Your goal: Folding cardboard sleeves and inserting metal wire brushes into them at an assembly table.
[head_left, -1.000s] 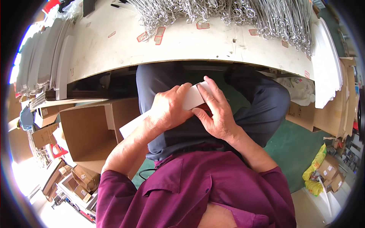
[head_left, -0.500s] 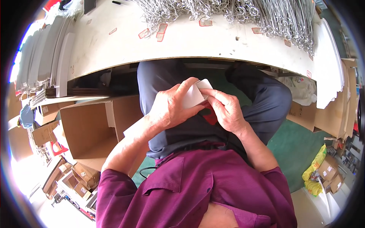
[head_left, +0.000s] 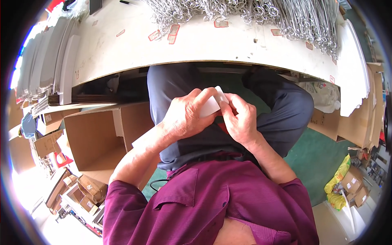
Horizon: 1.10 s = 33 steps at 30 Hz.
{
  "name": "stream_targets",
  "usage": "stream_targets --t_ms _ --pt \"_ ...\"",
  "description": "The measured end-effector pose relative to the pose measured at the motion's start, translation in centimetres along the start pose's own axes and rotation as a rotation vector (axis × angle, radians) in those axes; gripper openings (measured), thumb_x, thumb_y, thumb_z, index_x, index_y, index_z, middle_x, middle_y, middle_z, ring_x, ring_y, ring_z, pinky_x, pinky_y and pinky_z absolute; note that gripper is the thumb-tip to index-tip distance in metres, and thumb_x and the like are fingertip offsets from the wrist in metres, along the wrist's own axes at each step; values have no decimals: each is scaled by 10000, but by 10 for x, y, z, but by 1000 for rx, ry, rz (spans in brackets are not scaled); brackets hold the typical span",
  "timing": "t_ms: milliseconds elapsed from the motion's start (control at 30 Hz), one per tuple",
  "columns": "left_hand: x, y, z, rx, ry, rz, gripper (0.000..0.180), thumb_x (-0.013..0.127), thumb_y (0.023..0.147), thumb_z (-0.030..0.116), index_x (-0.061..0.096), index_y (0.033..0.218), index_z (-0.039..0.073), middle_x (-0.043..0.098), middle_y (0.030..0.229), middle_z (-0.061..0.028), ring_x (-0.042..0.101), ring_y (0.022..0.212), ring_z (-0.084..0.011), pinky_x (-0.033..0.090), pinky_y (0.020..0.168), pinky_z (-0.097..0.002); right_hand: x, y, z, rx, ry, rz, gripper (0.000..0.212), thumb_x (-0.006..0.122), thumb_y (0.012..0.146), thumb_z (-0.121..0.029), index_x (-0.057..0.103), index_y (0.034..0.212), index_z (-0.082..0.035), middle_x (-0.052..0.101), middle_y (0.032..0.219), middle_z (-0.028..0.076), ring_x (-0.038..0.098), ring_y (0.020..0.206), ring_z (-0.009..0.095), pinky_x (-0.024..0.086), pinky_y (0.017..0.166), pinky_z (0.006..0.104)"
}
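Above my lap I hold a small white box (head_left: 209, 107) with both hands. My left hand (head_left: 185, 112) is closed round its left side, fingers over the far edge and thumb along the near side. The fingers and thumb of my right hand (head_left: 241, 118) pinch the box at its right end, by a flap (head_left: 221, 94) that stands up. Whatever is inside the box cannot be seen. A bit of red shows beneath the box, partly hidden by my hands.
Ahead stands a white table (head_left: 122, 53) bearing many metal wire pieces with looped ends (head_left: 302, 28). White flat sheets (head_left: 45, 61) are stacked at the left. An open cardboard box (head_left: 96, 139) sits left of my legs. Yellow bags (head_left: 338, 183) lie at the right.
The flap end of the box now looks narrower and more upright. My right fingers have drawn back slightly from over the opening to its right edge; my left fingers have shifted over the box.
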<state>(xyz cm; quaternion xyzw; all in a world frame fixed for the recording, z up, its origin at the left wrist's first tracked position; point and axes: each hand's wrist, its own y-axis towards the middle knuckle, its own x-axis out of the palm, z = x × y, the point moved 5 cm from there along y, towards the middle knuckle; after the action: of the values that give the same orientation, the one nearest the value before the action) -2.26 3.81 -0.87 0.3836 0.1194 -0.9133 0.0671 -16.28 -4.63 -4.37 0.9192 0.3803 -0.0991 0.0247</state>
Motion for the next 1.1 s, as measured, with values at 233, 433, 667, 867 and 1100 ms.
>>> stream_targets --t_ms 233,433,667,867,1100 --pt "-1 -2 -5 -53 -96 84 570 819 819 187 525 1290 60 715 1070 -226 735 962 -405 619 793 -451 3 -1 -6 122 262 25 227 680 1009 -136 741 1132 46 742 835 147 684 698 121 522 616 298" --pt "1 -4 -9 -58 23 129 601 818 825 228 516 1311 44 720 1058 -230 733 960 -408 616 796 -459 14 9 -5 24 127 35 183 730 975 -114 742 1095 24 761 856 99 684 714 93 550 643 257" --pt "3 -6 -7 -44 3 157 547 823 820 236 564 1258 35 725 1057 -196 737 950 -390 616 794 -459 24 15 5 156 430 55 144 748 971 -101 653 948 5 730 827 47 671 762 55 546 675 231" --pt "4 -7 -10 -31 -18 165 568 853 818 280 573 1249 38 729 1047 -190 743 940 -374 616 787 -451 19 14 12 269 484 68 173 742 982 -130 663 900 0 725 807 47 644 722 43 529 640 223" --pt "7 -7 -11 -26 -9 159 579 867 806 289 581 1231 19 729 1032 -194 744 933 -371 616 783 -453 18 14 13 260 453 120 202 738 983 -128 659 842 -7 708 763 27 609 675 23 495 586 213"
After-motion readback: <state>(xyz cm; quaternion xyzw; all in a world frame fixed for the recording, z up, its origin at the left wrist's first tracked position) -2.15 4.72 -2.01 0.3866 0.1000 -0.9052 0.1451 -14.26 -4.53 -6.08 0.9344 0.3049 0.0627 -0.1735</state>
